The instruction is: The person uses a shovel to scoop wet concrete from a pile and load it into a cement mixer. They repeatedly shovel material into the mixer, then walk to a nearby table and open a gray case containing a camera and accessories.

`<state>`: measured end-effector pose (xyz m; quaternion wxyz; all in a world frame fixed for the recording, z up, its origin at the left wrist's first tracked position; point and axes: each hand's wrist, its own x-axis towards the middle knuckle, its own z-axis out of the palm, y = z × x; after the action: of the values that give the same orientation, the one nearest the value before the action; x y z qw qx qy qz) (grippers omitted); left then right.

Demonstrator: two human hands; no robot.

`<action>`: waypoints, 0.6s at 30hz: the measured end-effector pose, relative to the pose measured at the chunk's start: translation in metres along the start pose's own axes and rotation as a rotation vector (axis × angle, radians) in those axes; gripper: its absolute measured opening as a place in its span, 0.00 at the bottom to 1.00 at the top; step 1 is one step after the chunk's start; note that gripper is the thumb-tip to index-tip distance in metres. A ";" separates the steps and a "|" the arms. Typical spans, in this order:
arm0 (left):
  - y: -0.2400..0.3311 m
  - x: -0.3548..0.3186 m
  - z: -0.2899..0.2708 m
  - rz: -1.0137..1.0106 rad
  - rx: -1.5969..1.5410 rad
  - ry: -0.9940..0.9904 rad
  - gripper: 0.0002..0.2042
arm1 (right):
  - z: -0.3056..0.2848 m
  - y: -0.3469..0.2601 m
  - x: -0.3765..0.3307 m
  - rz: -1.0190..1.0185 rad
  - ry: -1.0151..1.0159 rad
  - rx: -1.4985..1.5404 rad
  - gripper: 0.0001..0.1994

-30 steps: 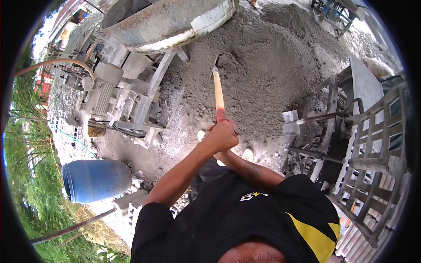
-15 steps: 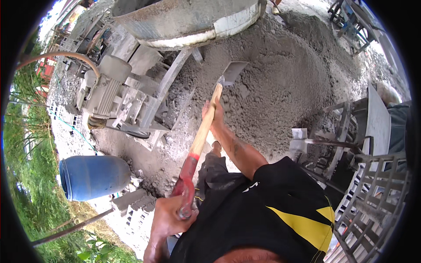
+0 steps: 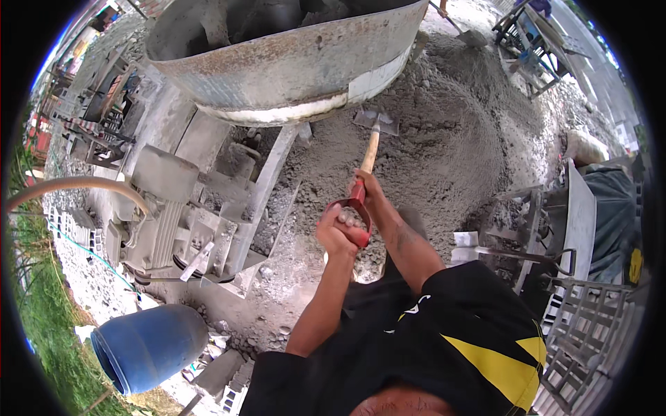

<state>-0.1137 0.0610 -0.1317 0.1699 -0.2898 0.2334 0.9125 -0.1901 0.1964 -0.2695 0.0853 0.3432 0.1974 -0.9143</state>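
I hold a shovel [image 3: 372, 149] with a pale wooden shaft and a red D-shaped grip. My left hand [image 3: 338, 230] is wrapped round the crossbar of that grip. Farther up, where the red part meets the wood, my right hand [image 3: 368, 186] is closed round the handle. The shovel's flat metal blade [image 3: 388, 127] lies low against a heap of grey, wet-looking mix [image 3: 451, 149], just in front of a large rusty mixer drum [image 3: 291, 69]. Some grey material sits on the blade. The drum's inside shows several dark paddle-like parts.
Left of the heap stands a dusty motor [image 3: 163, 229] on a metal frame, with a hose [image 3: 76, 184] arching over it. A blue barrel [image 3: 152, 347] lies at lower left. On the right are another shovel [image 3: 517, 254], a board [image 3: 579, 215] and a slatted rack [image 3: 583, 326].
Both hands have pushed forward, carrying the shovel away from my body. Its blade has moved up to the heap beside the drum. My right hand now grips nearer the red handle.
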 end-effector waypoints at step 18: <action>0.002 0.223 0.141 -0.081 0.048 -0.364 0.09 | 0.029 -0.155 0.152 -0.189 0.008 -0.337 0.08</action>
<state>-0.3503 0.1718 -0.1648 0.2528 -0.1248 0.2088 0.9364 -0.3662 0.3221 -0.3029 0.0544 0.3078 0.3793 -0.8709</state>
